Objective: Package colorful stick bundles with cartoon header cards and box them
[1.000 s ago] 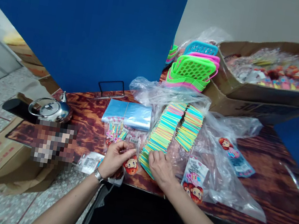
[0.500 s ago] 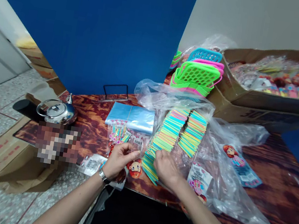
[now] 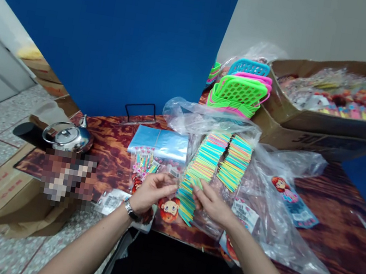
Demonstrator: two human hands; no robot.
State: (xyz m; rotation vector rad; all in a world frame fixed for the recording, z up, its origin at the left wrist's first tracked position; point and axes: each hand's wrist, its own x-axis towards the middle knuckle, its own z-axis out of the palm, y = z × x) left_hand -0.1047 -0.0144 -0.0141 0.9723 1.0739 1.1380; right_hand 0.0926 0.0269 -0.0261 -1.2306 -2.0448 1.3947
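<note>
Sticks [image 3: 205, 159] are lying at the frame's centre, on a plastic bag [image 3: 187, 112]. Our right hand [image 3: 216, 205] seems to be pinching a few between its fingers; our left hand [image 3: 150, 194] is gripping a packet [image 3: 169, 208]. By pulling fast, we could be dragging neighbouring sticks askew; by pinching slackly, dropping some.

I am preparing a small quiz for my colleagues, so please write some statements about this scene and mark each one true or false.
1. The right hand is at the longer row of coloured sticks. True.
2. The watch is on the right wrist. False: it is on the wrist of the left hand.
3. The stacked baskets stand to the left of the cardboard box. True.
4. The kettle stands to the right of the sticks. False: it stands to their left.
</note>
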